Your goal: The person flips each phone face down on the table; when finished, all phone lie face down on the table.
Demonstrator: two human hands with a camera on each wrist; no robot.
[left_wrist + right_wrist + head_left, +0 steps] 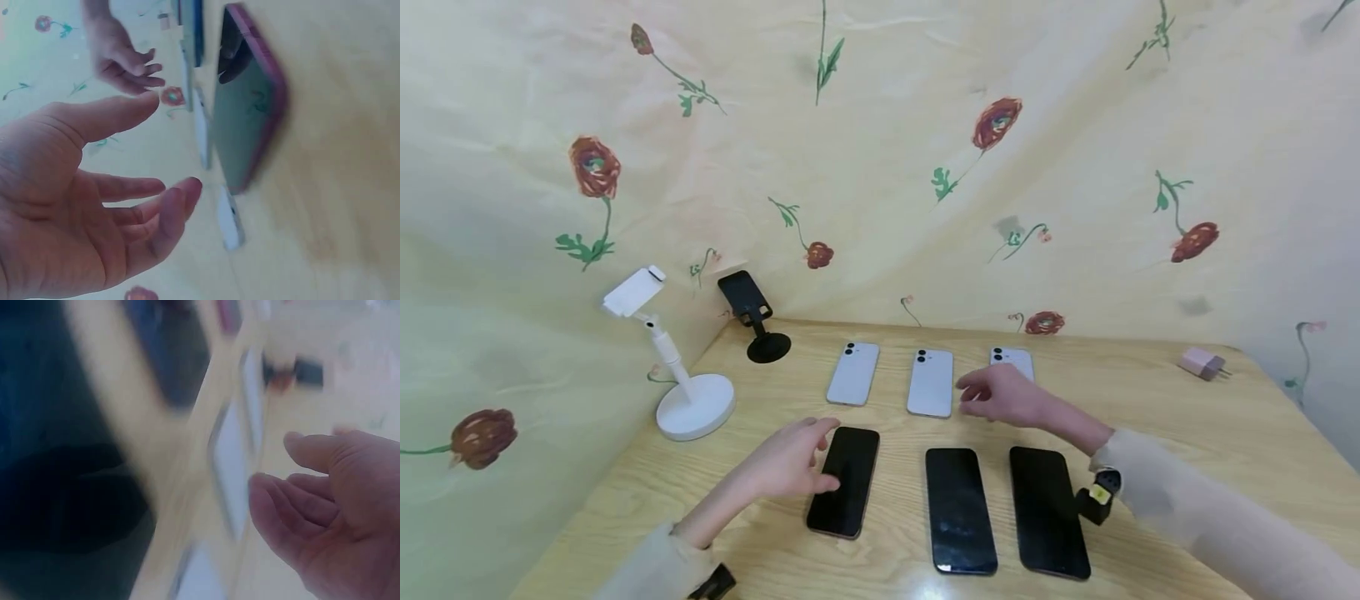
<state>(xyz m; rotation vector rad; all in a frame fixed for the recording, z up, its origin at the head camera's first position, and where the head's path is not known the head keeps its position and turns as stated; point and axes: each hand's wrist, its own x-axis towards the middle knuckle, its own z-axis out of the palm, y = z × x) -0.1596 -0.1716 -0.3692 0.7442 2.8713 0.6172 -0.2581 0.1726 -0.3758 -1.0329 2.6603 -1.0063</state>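
– Checking grip first. Landmark for all places: middle white phone (930,383). What is held by the left hand (793,458)?

– Nothing. Its fingers are relaxed and slightly bent. In the head view the thumb is overlapped on the left black phone (850,497); in the left wrist view the fingertips are seen apart from it.

– And the right hand (1003,395)?

– Nothing gripped there either; fingers loosely bent. It is held just right of the landmark, and the right white phone (1019,359) is partly hidden by it. Whether that phone is touched cannot be told.

– Phone layout?

– The landmark is laid back up, camera lenses at its far end. The left white phone (853,373) is set just left of it, the right white phone just right. The black ones are laid screen up on its near side: the left black phone to the left, red-edged in the left wrist view; the middle black phone (961,511) slightly right; the right black phone (1048,512) farther right.

– Rest?

– Black stand (745,296) is placed left of the landmark, white stand (670,357) farther left, charger plug (1202,364) well right. All are carried by the wood-grain worktop (1112,392). Floral cloth (880,167) is hung behind the landmark.
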